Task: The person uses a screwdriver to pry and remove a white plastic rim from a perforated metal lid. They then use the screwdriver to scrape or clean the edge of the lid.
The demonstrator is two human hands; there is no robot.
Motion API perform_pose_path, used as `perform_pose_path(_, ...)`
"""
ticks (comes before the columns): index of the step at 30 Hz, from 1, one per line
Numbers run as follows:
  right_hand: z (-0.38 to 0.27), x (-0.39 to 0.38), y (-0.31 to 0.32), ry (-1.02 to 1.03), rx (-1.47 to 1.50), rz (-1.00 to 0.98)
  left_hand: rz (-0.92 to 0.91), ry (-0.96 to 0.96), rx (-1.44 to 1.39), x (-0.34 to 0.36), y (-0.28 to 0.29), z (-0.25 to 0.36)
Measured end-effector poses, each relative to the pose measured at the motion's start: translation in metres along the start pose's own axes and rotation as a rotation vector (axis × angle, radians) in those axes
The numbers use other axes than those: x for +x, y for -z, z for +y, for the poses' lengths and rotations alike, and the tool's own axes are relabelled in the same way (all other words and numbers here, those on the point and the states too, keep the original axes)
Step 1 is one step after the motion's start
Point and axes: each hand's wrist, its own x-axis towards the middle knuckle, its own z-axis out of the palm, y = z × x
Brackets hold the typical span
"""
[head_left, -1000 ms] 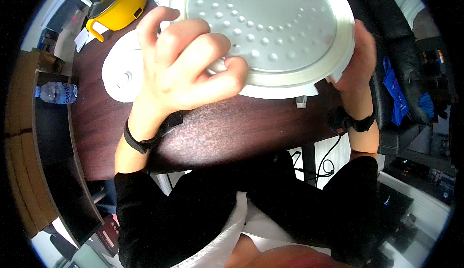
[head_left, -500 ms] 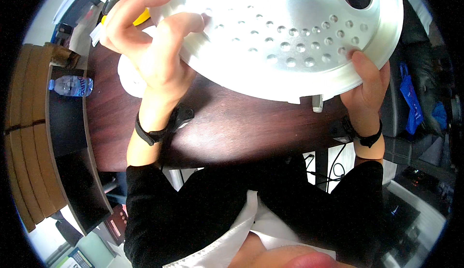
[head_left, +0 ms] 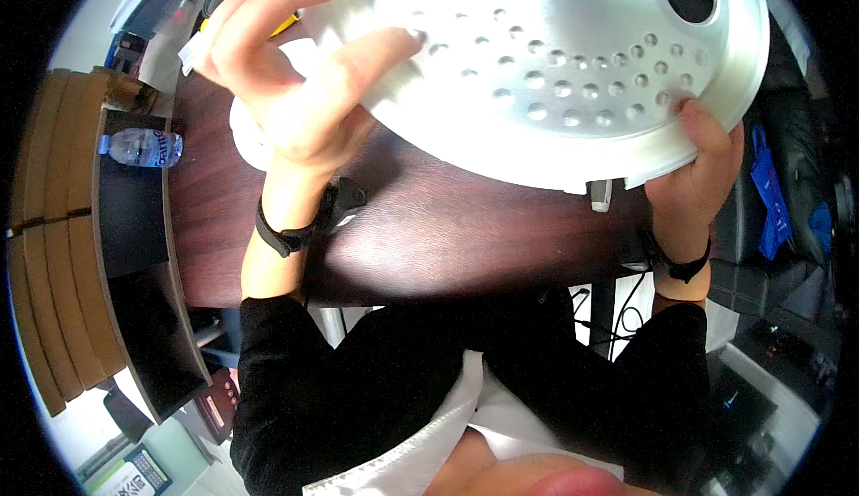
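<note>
A large round silvery metal plate (head_left: 555, 71) is tilted up in front of me, its top cut off by the picture's edge. It has a stepped rim, rows of dimples and a big round hole at the upper right. My left hand (head_left: 309, 93) grips its left edge, two fingers on the face, the rest partly hidden. At the lower right rim my right hand (head_left: 698, 165) holds on, thumb on the face and fingers behind. Just under the rim shows a small grey-and-white piece (head_left: 600, 195); what it belongs to is hidden. Both wrists wear black straps.
Beneath lies a dark reddish-brown wooden table (head_left: 447, 237), with a white rounded thing (head_left: 248, 134) by my left wrist. A water bottle (head_left: 143, 148) lies on a black shelf at left, beside stacked brown cartons (head_left: 54, 254). Cables (head_left: 626, 317) hang near the table's front edge.
The metal plate and both hands have shifted a little to the right in the picture. My grip looks the same, and the whole view has moved slightly too.
</note>
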Motion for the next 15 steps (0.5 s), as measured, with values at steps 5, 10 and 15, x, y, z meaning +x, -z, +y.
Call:
perform_pose_path(5,-0.002,0.002,0.001,0.032,-0.011,0.067,-0.041,-0.083,0.044,0.007,-0.003,-0.002)
perform_pose_path(10,0.0,0.012,0.004,0.061,-0.154,0.126,-0.178,-0.117,0.138,0.008,0.0,-0.002)
perform_pose_path(15,-0.003,0.016,0.006,0.047,-0.039,0.098,-0.246,-0.06,0.131,0.009,0.001,0.003)
